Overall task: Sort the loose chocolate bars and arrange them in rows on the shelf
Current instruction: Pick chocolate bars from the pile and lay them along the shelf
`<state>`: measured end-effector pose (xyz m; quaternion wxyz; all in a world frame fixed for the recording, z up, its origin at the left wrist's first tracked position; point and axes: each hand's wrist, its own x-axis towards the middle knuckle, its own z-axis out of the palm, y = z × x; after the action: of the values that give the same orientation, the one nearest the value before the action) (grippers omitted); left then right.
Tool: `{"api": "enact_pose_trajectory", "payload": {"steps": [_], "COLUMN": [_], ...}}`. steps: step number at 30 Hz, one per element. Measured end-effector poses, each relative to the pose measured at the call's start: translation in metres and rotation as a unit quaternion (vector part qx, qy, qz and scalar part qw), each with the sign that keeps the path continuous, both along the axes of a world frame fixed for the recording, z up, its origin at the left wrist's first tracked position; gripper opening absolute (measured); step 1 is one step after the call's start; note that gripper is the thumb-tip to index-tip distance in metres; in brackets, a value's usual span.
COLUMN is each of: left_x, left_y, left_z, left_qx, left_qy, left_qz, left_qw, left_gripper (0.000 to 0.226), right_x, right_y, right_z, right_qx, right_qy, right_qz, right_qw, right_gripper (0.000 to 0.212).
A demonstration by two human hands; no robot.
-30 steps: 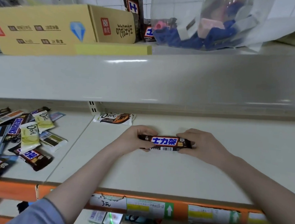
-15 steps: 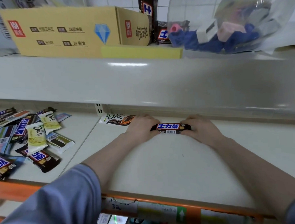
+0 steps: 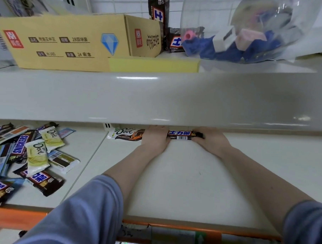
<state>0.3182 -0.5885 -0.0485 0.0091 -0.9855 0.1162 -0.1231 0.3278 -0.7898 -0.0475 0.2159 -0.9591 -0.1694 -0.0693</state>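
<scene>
A brown Snickers bar (image 3: 180,135) with blue Chinese lettering lies at the back of the white shelf (image 3: 190,182), right of a brown Dove bar (image 3: 126,134). My left hand (image 3: 155,138) holds its left end and my right hand (image 3: 209,140) holds its right end, fingers curled around the ends. The upper shelf's front edge hides my fingertips and the bar's top. A loose pile of Snickers and Dove bars (image 3: 26,153) lies on the left section of the shelf.
The upper shelf (image 3: 157,97) overhangs the back of the working shelf. On it stand a yellow cardboard box (image 3: 77,42), upright Snickers packs (image 3: 158,9) and a clear plastic bag with blue items (image 3: 234,32). An orange price rail (image 3: 170,231) runs along the front edge.
Both hands have carried the Snickers bar from mid-shelf to the back, beside the Dove bar. The camera has leaned in closer.
</scene>
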Motion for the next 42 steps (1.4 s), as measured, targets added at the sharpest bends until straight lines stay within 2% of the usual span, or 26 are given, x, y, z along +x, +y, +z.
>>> {"api": "enact_pose_trajectory", "payload": {"steps": [4,8,11,17,23,31,39,42], "left_x": [-0.032,-0.080,-0.112,-0.151,-0.190,-0.214,-0.216,-0.212], "left_y": [-0.004,0.012,0.035,0.093,0.199,0.340,0.392,0.400], "left_z": [0.006,0.009,0.011,0.017,0.016,0.023,0.024,0.026], "left_qx": [-0.014,-0.027,-0.023,-0.023,-0.043,-0.054,-0.097,-0.103], "left_qy": [-0.026,-0.050,-0.037,-0.014,-0.038,-0.015,0.110,0.154], "left_qz": [0.050,0.096,0.145,0.176,0.164,0.135,0.034,0.003], "left_qw": [0.998,0.994,0.988,0.984,0.985,0.989,0.989,0.983], "left_gripper": [0.032,0.051,0.046,0.049,0.054,0.065,0.079,0.078], "right_x": [-0.020,-0.055,-0.084,-0.129,-0.155,-0.183,-0.178,-0.167], "right_y": [0.005,0.015,0.028,0.092,0.192,0.319,0.370,0.378], "right_z": [0.005,0.006,0.003,0.004,0.005,0.005,0.011,0.012], "right_qx": [-0.028,-0.059,-0.101,-0.087,-0.065,-0.024,-0.054,-0.057], "right_qy": [-0.036,-0.044,-0.052,-0.031,-0.044,-0.066,-0.058,-0.040], "right_qz": [-0.055,-0.068,-0.059,-0.011,0.013,0.003,0.014,0.018], "right_qw": [0.997,0.995,0.992,0.996,0.997,0.998,0.997,0.997], "right_gripper": [0.020,0.031,0.033,0.038,0.038,0.034,0.036,0.044]}}
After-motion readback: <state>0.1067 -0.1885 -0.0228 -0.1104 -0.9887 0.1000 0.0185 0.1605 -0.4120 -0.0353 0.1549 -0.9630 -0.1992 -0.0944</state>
